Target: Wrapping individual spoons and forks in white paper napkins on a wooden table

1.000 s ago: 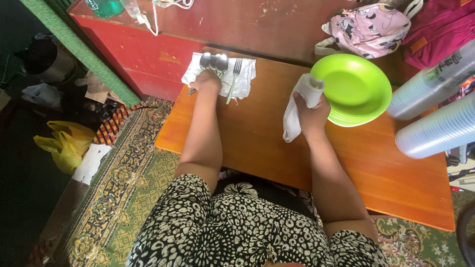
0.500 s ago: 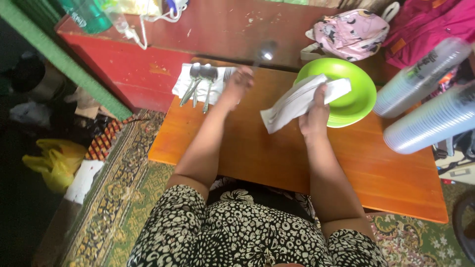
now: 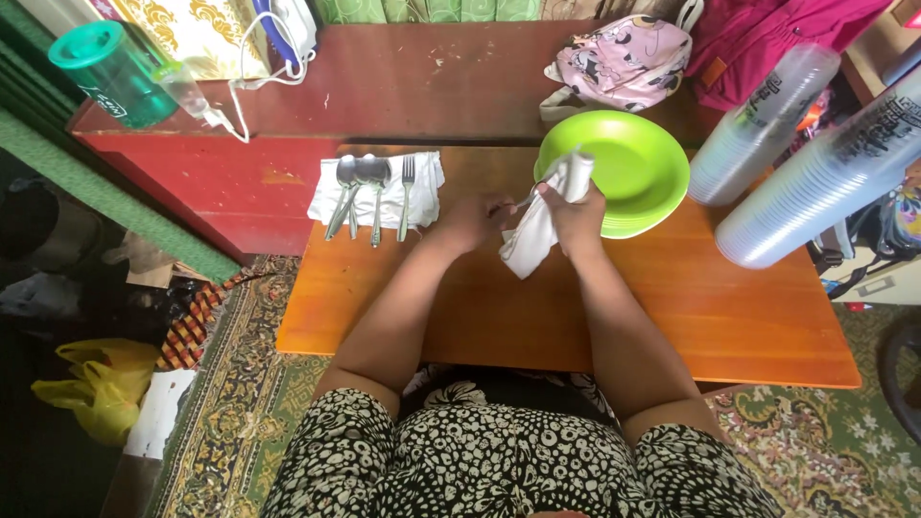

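My left hand [image 3: 477, 223] grips the handle of a metal spoon [image 3: 524, 201] over the middle of the orange wooden table [image 3: 729, 317]. My right hand [image 3: 574, 219] holds a white cloth [image 3: 539, 223] wrapped around the spoon's other end, so its bowl is hidden. Both hands meet just left of a stack of lime green plates [image 3: 628, 163]. At the table's far left corner, two spoons [image 3: 360, 182] and a fork [image 3: 406, 192] lie side by side on a white napkin [image 3: 427, 182].
Two lying stacks of clear plastic cups [image 3: 815, 163] fill the table's right side. Behind stands a red cabinet [image 3: 413, 86] with a green bottle [image 3: 115, 72], a white cable and a pink backpack [image 3: 624, 62]. A patterned rug and a yellow bag [image 3: 91, 388] lie on the floor at left.
My left hand took a spoon from the napkin and carried it right to my right hand. The cloth, loose half a second ago, is now wrapped around the spoon.
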